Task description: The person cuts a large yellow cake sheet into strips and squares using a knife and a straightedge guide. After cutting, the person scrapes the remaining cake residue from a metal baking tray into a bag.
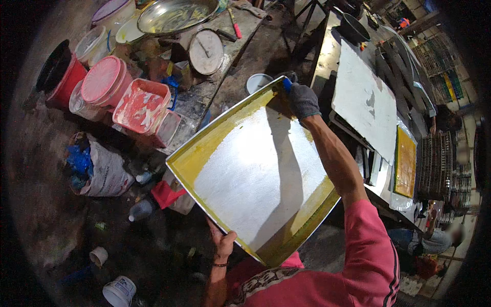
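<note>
A large rectangular metal tray point(234, 172) is held tilted in front of me. Its low walls and the margins of its floor are coated yellow, while the middle is bare, shiny metal. My left hand point(223, 242), ungloved, grips the tray's near-left rim with the thumb on top. My right hand point(303, 99), in a grey knit glove, is at the tray's far corner, closed around a small blue object point(287, 84). The glove hides most of that object, so its kind is unclear. My right arm casts a long shadow across the tray floor.
A worktable point(226, 82) at upper left bears a metal basin point(180, 15), a red square tub point(140, 101) and a pink-lidded bucket point(101, 80). A sack point(109, 167) and a white bucket point(119, 291) stand on the floor. At right, a table holds a white board point(362, 99) and yellow slab point(405, 163); a person point(429, 240) is beyond.
</note>
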Available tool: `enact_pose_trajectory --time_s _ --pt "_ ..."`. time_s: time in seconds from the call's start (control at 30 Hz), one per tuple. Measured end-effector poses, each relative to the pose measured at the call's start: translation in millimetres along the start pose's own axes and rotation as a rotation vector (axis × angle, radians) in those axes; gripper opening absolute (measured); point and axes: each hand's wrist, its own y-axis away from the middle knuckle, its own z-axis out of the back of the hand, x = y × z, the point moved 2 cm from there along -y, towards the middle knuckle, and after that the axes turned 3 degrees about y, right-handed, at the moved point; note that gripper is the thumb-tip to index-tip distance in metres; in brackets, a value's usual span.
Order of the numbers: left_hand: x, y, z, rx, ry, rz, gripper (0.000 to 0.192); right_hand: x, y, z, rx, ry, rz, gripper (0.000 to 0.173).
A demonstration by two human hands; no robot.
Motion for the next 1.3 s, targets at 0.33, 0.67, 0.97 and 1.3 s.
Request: enact_pose_trajectory --time_s 0.33,0.67,0.97,1.3 --pt "22 4 10 0.061 -0.057 0.021 0.120 0 -2 -34 0.167 -0.005 0.042 0.033" --pt "34 0 14 0.018 -0.145 -0.057 0.123 163 126 -47 0.189 -0.355 0.398 0.034" --pt "44 -4 17 0.047 -0.339 -0.074 0.121 225 178 -33 0.389 -0.507 0.467 0.025" --pt "17 -17 13 0.146 -0.118 -0.122 0.114 103 321 29 0.466 -0.195 0.550 0.028"
